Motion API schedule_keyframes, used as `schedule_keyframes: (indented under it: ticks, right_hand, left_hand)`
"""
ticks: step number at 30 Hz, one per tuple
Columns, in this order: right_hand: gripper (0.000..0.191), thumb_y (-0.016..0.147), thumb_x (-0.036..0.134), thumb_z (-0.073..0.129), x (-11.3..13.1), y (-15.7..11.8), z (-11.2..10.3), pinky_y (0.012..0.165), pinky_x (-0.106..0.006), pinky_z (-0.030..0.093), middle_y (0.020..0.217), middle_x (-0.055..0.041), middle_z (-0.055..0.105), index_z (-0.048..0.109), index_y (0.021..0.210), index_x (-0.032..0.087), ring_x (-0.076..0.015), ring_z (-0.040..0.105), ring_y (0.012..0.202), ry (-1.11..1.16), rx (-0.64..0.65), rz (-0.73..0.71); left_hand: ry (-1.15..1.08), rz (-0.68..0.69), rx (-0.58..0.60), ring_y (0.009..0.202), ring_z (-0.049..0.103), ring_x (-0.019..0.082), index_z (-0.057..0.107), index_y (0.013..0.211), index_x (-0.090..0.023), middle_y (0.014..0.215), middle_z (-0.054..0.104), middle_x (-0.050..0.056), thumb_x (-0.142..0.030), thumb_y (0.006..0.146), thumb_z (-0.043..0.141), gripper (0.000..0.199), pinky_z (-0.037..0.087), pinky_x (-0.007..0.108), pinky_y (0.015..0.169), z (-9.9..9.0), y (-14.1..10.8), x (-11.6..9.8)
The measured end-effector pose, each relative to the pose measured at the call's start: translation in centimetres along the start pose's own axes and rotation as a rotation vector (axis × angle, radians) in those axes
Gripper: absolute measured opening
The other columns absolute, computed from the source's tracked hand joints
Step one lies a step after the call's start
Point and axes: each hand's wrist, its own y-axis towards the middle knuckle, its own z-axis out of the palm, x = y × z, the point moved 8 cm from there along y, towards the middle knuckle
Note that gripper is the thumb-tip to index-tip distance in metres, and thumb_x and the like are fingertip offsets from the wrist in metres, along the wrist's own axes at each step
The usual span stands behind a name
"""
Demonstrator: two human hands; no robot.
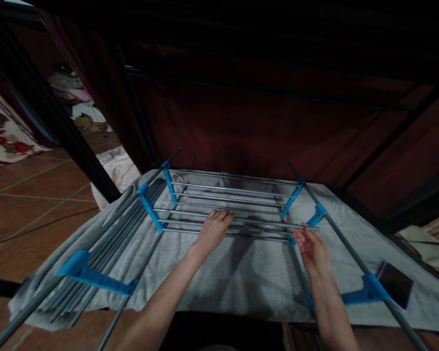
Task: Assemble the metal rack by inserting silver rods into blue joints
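My left hand [215, 229] is closed over a thin grey metal rod [263, 223] near its middle. Close to the rod's right end, my right hand [310, 246] pinches it between thumb and fingers. The left end of this rod meets a blue plastic bracket [149, 207], while its right end crosses in front of another blue bracket [319, 213]. These belong to a rack frame with long side poles [346, 243]. Farther back, several rods [234, 190] span between two more blue brackets.
A grey cloth [256, 278] lies under the frame. Several loose rods [120, 234] lie along the left side. A dark phone [395, 285] rests at the right, by the side pole. Dark red fabric [241, 122] hangs behind; a black post [76, 126] stands at left.
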Motion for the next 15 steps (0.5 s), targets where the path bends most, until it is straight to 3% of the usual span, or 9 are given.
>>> schedule_keyframes:
  ticks: [3,15]
  right_hand:
    - [0.026,0.065,0.024,0.083,0.2,-0.5,0.5,0.070,-0.021,0.060,0.076,0.0006,0.070,0.070,0.087,0.019,-0.0118,0.070,0.072,0.024,-0.006,0.004]
    - [0.019,0.073,0.025,0.079,0.7,-0.6,1.8,0.068,-0.023,0.059,0.076,-0.0004,0.070,0.067,0.087,0.020,-0.0133,0.069,0.071,0.076,0.037,-0.010]
  left_hand:
    - [0.004,0.014,0.003,0.097,0.064,0.022,0.063,0.123,-0.020,0.105,0.069,0.009,-0.014,0.096,0.044,0.034,0.046,0.038,0.088,0.0,-0.1,0.0]
    - [0.074,0.059,-0.021,0.094,0.066,0.027,0.066,0.122,-0.018,0.109,0.072,0.012,-0.026,0.098,0.039,0.037,0.047,0.042,0.084,0.6,0.5,0.9]
